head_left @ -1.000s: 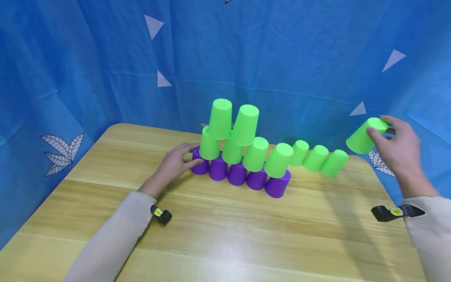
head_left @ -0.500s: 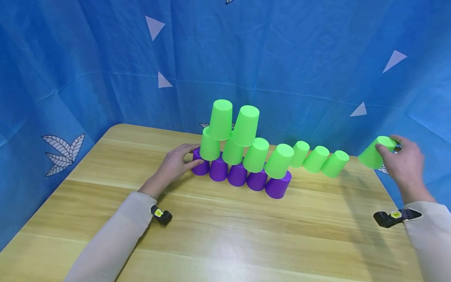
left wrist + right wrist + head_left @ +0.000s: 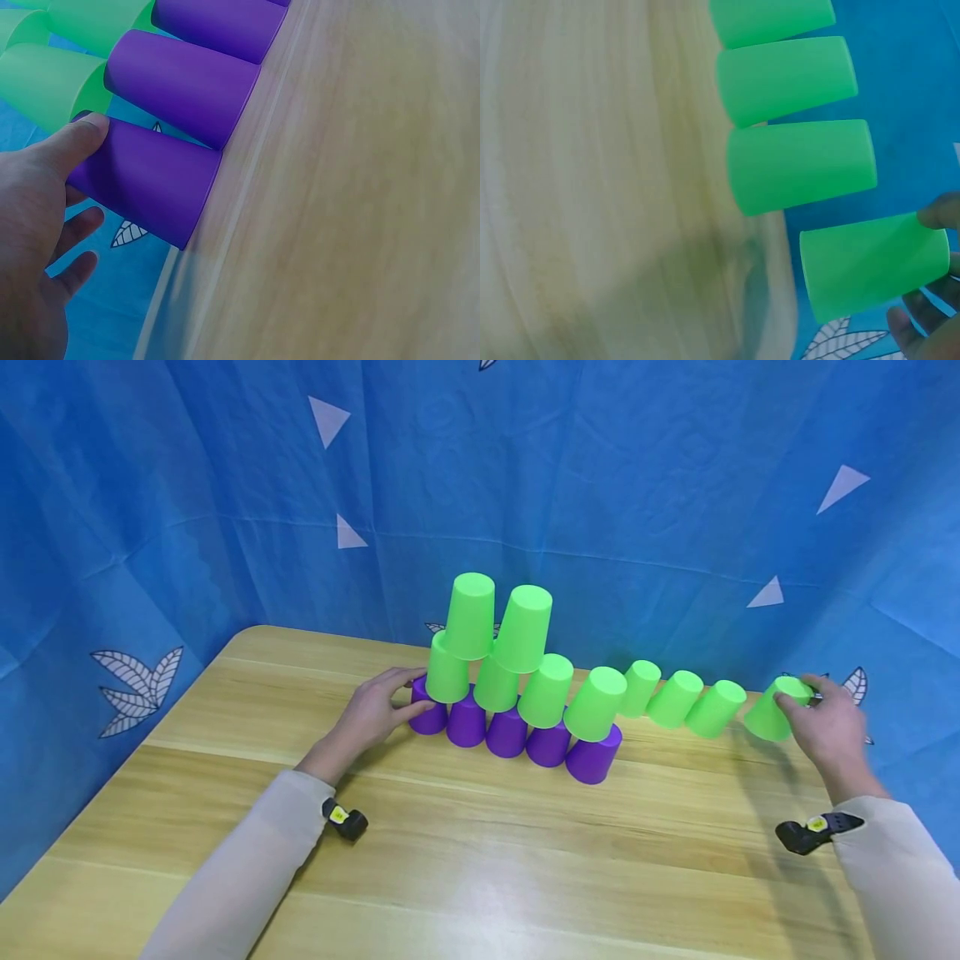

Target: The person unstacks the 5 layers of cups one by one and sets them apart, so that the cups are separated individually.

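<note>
Pinching grn cup (image 3: pixel 768 718) w/ R hand (image 3: pixel 831 727), purp cup (image 3: pixel 154 180) w/ L hand (image 3: pixel 369 714); both cups inverted.

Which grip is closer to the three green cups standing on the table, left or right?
Right. The right grip is just right of the three green cups, holding another green cup; the left grip is farther off, to their left, touching the leftmost purple cup.

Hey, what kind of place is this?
Probably an indoor play corner: a pale wooden table, a blue leaf-patterned cloth curtain behind it, and stacked green and purple tapered cups.
</note>
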`<state>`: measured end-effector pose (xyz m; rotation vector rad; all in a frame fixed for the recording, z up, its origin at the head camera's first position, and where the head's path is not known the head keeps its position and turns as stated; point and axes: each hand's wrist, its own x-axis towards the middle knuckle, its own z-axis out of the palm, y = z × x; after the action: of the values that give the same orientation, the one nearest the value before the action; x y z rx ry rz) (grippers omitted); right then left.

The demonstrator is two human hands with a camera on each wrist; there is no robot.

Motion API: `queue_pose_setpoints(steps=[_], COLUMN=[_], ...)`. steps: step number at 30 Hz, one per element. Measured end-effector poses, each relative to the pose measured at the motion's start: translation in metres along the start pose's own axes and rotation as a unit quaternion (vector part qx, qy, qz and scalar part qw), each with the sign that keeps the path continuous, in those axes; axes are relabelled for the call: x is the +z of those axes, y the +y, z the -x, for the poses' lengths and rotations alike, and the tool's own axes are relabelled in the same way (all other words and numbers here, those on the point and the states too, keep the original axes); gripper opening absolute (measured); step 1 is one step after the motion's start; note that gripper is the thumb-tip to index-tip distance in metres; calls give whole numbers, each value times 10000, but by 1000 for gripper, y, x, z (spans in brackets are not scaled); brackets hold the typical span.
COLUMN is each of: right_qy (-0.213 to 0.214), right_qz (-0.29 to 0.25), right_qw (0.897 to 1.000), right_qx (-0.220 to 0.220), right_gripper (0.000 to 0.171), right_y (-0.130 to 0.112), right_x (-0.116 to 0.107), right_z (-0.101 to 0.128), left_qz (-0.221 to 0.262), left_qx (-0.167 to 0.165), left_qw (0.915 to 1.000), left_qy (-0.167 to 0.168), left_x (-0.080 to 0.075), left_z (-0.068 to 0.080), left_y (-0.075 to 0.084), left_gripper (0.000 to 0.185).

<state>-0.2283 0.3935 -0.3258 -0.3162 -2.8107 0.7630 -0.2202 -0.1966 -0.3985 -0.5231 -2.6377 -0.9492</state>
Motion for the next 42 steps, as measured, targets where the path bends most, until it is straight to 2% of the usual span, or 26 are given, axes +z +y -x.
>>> queue_pose_setpoints(steps=[10,19,24,33,36,42], right_qy=[-374,-311,-304,-550,-502,-114], right_qz=[-262,-127,-79,-249,-306,-317], right_qw=[9989,9994,9995,9982,9983,9992], right_qx=[101,-48,-28,-8,13,-211], right_gripper=[70,67,67,74,75,71], right_y=[11,14,14,15,13,2], right_x=[13,21,22,17,13,4], right_z=[2,3,2,2,2,2], left_qz=[92,72,50,27,17,-17], left_qx=[-17,52,43,-42,-69,-106], left_qw=[10000,9999,10000,10000,10000,9999], left_qy=[-1,56,51,0,-19,-60], left_x=[0,1,1,0,0,-2], left_z=[0,2,2,1,0,0], left_y=[2,1,1,2,2,3], left_gripper=[58,57,57,57,57,58])
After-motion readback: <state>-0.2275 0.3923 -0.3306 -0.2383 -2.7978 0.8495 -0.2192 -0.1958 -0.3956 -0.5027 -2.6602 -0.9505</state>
